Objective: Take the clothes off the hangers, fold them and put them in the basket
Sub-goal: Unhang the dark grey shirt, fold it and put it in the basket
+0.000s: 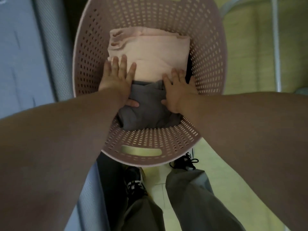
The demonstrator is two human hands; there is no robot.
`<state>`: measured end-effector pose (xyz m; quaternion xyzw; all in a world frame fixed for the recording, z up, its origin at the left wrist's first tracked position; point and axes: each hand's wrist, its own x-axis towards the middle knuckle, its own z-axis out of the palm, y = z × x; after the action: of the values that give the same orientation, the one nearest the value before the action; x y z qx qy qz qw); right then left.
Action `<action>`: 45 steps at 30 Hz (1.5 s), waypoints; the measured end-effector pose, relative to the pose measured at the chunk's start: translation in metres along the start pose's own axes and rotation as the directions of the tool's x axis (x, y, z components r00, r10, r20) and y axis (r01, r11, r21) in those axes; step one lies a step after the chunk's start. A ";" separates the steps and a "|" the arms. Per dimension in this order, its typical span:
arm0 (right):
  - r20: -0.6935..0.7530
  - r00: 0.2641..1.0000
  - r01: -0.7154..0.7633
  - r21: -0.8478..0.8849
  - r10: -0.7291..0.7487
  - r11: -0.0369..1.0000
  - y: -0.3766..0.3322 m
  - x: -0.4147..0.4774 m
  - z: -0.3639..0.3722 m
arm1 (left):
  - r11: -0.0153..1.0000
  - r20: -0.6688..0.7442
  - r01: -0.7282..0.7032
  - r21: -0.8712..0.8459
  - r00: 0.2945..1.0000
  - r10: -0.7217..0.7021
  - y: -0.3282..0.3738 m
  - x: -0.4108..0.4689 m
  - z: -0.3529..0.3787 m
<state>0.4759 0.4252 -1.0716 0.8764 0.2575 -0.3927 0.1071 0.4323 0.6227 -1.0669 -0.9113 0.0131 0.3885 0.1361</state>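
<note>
Both hands flat on folded clothes inside the pink slotted basket (208, 55).

Left hand (116, 79): fingers straight and spread, pressing the near-left corner of the folded pale pink garment (150, 52); thumb rests on the grey garment (148, 115). Nothing gripped. Pink garment: neat rectangle, stacked layers visible at its far edge, lies in the far half of the basket. Grey garment: bundled, creased, just nearer, touching the pink one, between the two thumbs. Right hand (180, 92): fingers straight on the pink garment's near-right edge, thumb on the grey; no grasp.
</note>
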 end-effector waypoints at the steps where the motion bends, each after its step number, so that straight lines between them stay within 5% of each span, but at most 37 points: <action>1: -0.038 0.999 -0.002 0.054 0.004 0.999 -0.001 -0.010 -0.014 | 1.000 -0.005 0.012 0.013 1.000 -0.012 0.000 -0.013 -0.012; 9: -0.135 0.991 0.068 0.364 -0.019 0.929 -0.016 -0.167 -0.125 | 0.928 0.128 0.074 -0.365 0.991 -0.029 0.004 -0.180 -0.130; 16: -0.119 0.976 -0.088 0.558 0.185 0.825 -0.027 -0.365 -0.245 | 0.788 -0.034 0.094 -0.609 0.989 -0.144 -0.041 -0.366 -0.248; 24: -0.229 0.912 -0.108 0.668 0.342 0.736 -0.053 -0.543 -0.311 | 0.803 -0.284 -0.053 -0.593 0.948 -0.147 -0.090 -0.521 -0.338; 37: -0.364 0.776 0.106 0.880 0.515 0.462 -0.053 -0.711 -0.356 | 0.635 -0.624 -0.400 -0.661 0.763 -0.169 -0.101 -0.645 -0.445; 41: -0.444 0.653 0.193 0.881 0.613 0.433 -0.032 -0.752 -0.364 | 0.608 -0.704 -0.472 -0.639 0.677 -0.214 -0.091 -0.666 -0.480; 45: -0.462 0.608 0.232 0.881 0.645 0.413 -0.016 -0.779 -0.367 | 0.610 -0.751 -0.518 -0.599 0.628 -0.205 -0.076 -0.682 -0.508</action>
<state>0.2641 0.2957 -0.2470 0.8955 -0.0972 -0.0382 -0.4326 0.3240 0.5088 -0.2280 -0.9430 -0.0097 -0.0557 -0.3280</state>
